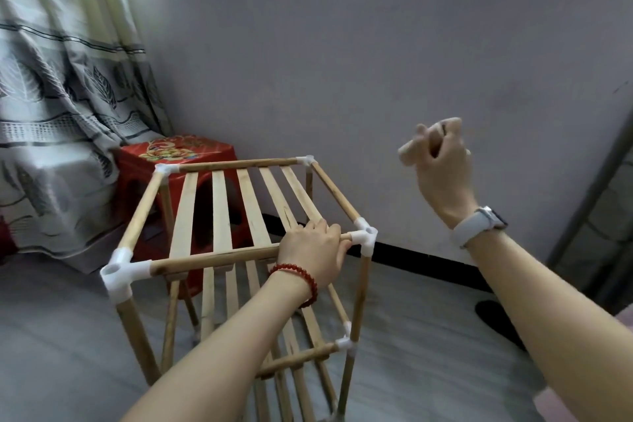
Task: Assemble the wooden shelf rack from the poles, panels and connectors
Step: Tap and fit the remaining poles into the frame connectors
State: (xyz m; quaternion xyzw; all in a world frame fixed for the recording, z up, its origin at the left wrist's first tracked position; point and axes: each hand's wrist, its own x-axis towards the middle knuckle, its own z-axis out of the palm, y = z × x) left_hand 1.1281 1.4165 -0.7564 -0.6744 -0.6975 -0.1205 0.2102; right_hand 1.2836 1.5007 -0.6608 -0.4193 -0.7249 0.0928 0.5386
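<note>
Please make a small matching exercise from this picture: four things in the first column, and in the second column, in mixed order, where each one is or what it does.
Things:
1. left hand
2. right hand
3. red stool
4. white watch

Places or states:
A. stands behind the rack, beside the curtain
B. grips the near top pole of the rack
C. sits on the right wrist
D. raised in the air, fingers curled, holding nothing

Pairs: 1-B, 2-D, 3-A, 4-C

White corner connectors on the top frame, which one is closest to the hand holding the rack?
The near-right connector, just beyond the left hand gripping the front pole.
</note>
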